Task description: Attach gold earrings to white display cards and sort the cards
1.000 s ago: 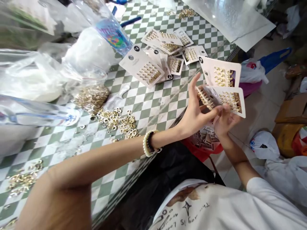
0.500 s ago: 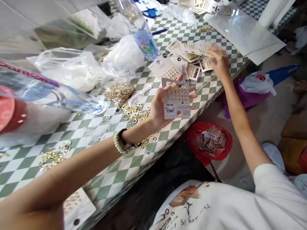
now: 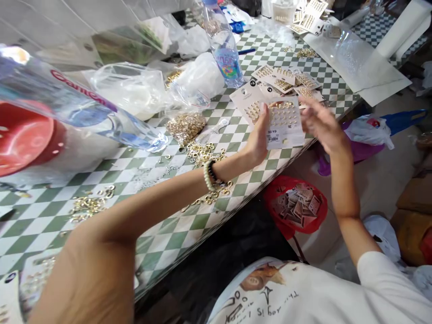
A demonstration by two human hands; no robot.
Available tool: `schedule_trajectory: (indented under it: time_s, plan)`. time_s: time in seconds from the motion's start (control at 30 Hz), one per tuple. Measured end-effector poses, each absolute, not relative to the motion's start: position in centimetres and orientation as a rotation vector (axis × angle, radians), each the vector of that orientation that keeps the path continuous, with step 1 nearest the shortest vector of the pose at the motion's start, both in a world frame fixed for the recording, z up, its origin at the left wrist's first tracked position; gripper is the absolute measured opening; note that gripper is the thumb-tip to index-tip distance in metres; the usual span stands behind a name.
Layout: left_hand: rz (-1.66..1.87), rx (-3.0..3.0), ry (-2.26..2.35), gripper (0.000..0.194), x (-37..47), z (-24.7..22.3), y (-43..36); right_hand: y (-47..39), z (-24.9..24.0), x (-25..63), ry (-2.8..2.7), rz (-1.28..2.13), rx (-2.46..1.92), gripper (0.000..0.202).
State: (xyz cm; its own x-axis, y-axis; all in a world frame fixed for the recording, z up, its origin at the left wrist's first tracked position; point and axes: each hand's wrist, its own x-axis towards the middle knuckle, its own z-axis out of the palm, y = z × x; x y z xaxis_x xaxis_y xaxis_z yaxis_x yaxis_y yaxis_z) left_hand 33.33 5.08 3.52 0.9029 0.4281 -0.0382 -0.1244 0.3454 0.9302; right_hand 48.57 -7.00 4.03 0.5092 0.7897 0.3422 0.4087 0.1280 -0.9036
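My left hand [image 3: 258, 141] is closed on an earring card [image 3: 285, 121], thumb at its left edge. The card faces me with rows of small gold pieces and a price label near its lower edge. Just right of it is my right hand [image 3: 326, 123], motion-blurred, fingers stretched out and apart. I see nothing held in it; whether it touches the card's edge I cannot tell. Behind the held card lies a larger white card [image 3: 248, 101] with gold earrings. A pile of similar earring cards [image 3: 281, 78] spreads over the checkered tablecloth [image 3: 189, 225] beyond my hands.
Loose gold rings and clasps [image 3: 202, 153] lie near my left forearm, beside a bag of gold pieces [image 3: 185, 126] and a white comb [image 3: 214, 130]. Water bottles [image 3: 224, 49], a red bowl [image 3: 27, 135] and plastic bags stand left. Below the table edge sits a red bag of cards [image 3: 299, 202].
My right hand has come back from the card pile to beside the held card. My left hand still holds its card, now turned slightly. The camera view has shifted left.
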Motion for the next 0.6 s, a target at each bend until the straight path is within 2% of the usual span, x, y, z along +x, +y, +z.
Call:
schedule_trajectory:
  time_s: [0.07,0.17,0.3,0.47,0.6]
  plan:
    - [0.402,1.296,0.265,0.080,35.1,3.6,5.2,-6.4,3.8,46.8,-1.041,0.477,-1.499,0.061]
    - [0.654,1.583,0.243,0.079,36.5,4.2,7.0,-3.8,3.8,49.2,-0.902,0.256,-1.549,0.054]
    - [0.950,1.929,0.364,0.074,35.2,4.5,12.0,0.2,3.4,55.0,-0.861,0.065,-1.866,0.049]
    - [0.735,2.077,0.597,0.085,33.9,2.1,16.7,1.0,0.5,58.2,-0.814,-0.173,-2.189,0.088]
    - [0.695,2.017,0.580,0.092,37.0,-0.2,17.4,-0.3,-1.3,60.8,-1.036,0.026,-2.203,0.082]
